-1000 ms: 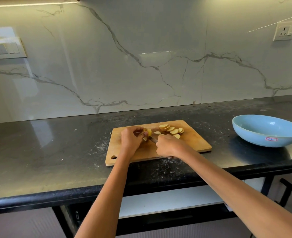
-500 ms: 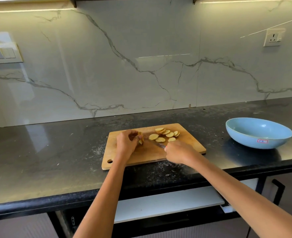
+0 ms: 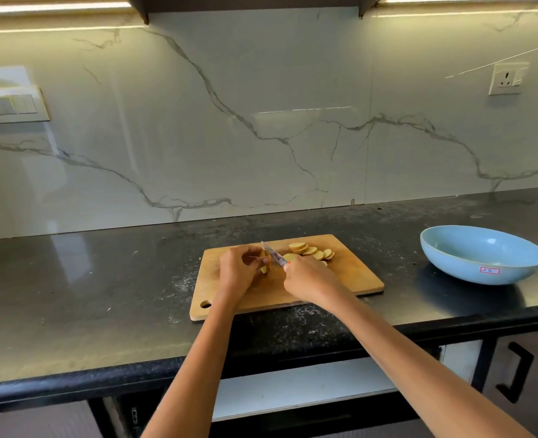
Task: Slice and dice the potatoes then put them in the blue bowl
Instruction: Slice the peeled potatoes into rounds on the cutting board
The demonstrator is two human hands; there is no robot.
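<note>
A wooden cutting board [image 3: 353, 276] lies on the dark counter. My left hand [image 3: 237, 271] pinches a small end piece of potato [image 3: 264, 262] on the board. My right hand [image 3: 308, 278] grips a knife [image 3: 274, 253] whose blade points up and left, right next to that piece. Several round potato slices [image 3: 308, 250] lie in a loose pile on the board's far right part, some hidden behind my right hand. The blue bowl [image 3: 482, 254] stands on the counter to the right of the board, and nothing shows inside it.
The black counter [image 3: 87, 295] runs left to right with a marble backsplash behind. Its front edge is close below the board. A wall socket [image 3: 507, 79] is at upper right, a switch panel [image 3: 8, 105] at left. A drawer handle [image 3: 517, 371] shows at lower right.
The knife has come back left from the slice pile, and its blade now stands beside the potato piece in my left hand. The view has tilted up a little.
</note>
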